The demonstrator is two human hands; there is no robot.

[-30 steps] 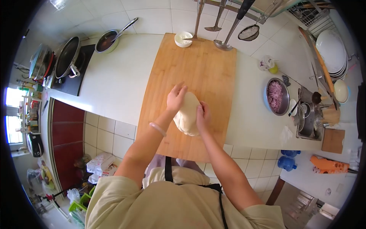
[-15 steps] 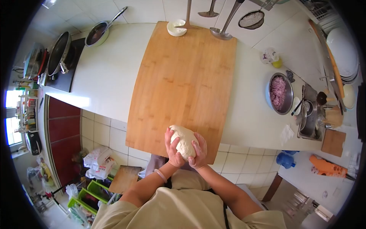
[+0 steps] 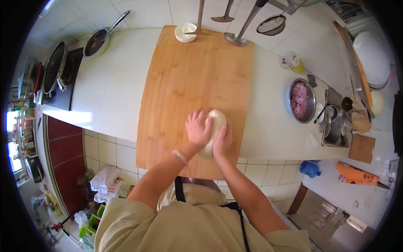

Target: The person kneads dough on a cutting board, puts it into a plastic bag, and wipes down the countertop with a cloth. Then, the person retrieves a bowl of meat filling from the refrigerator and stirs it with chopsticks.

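Note:
A pale, smooth lump of dough (image 3: 217,118) lies on the wooden board (image 3: 189,71), stretched lengthwise away from me. My left hand (image 3: 199,129) presses against its left side, fingers over the upper part and thumb along the top. On the opposite side my right hand (image 3: 222,139) is wrapped around the dough, its fingers partly hidden. Between the two hands they hold the lump near the board's front half. A pinkish bracelet (image 3: 180,157) circles my left wrist.
A small white bowl (image 3: 181,37) of white powder sits at the board's far edge, near hanging ladles (image 3: 236,39). To the right are a metal bowl (image 3: 299,100) of chopped purple food and a sink (image 3: 334,130). A pot (image 3: 96,43) and a frying pan (image 3: 55,67) stand left.
The dough was held up at the board's near edge; now it is farther forward, down on the board. My hands moved with it and now press from above and the sides.

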